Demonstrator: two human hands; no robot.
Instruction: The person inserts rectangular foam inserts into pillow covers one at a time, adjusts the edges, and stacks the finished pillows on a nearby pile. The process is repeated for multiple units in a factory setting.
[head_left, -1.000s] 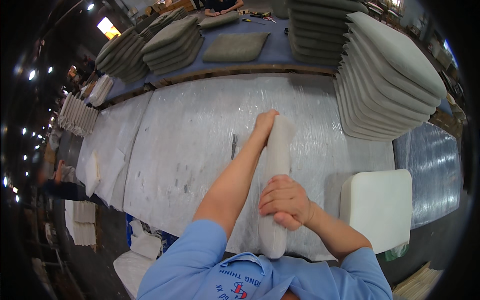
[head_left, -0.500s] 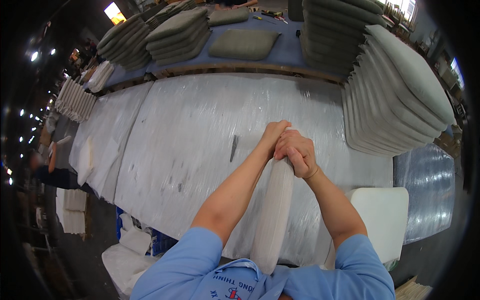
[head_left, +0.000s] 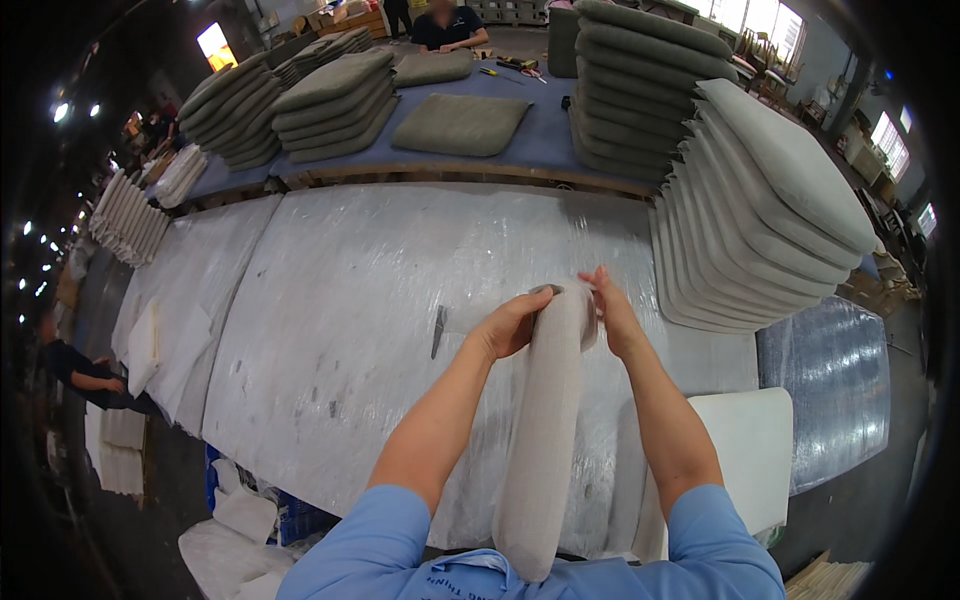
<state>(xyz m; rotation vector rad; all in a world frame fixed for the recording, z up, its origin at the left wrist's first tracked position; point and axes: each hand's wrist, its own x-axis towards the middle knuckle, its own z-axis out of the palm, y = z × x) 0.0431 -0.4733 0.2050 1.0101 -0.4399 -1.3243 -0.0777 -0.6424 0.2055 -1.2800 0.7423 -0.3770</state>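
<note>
A pale beige fabric cushion (head_left: 545,440) stands on its narrow edge in front of me, its near end against my shirt. At the cushion's far end, my left hand (head_left: 513,322) grips the left side, thumb near the top and the other fingers partly hidden. My right hand (head_left: 615,318) is open at the right of that same end, its fingers raised and apart. Loose pale fabric (head_left: 588,320) hangs at the far end between the hands. A dark, narrow pointed tool (head_left: 438,332) lies on the plastic-wrapped table (head_left: 340,300), left of my left hand.
A tall stack of pale cushions (head_left: 760,210) leans at the right. Greyish-green cushions (head_left: 460,125) lie on a blue table (head_left: 545,105) beyond. A white foam pad (head_left: 745,450) sits by my right elbow. People stand far off (head_left: 450,28) and at left (head_left: 80,370).
My hands were clasped together over the cushion's far end. They have parted: the left grips its left side, and the right has come off with fingers spread. The view has tilted up.
</note>
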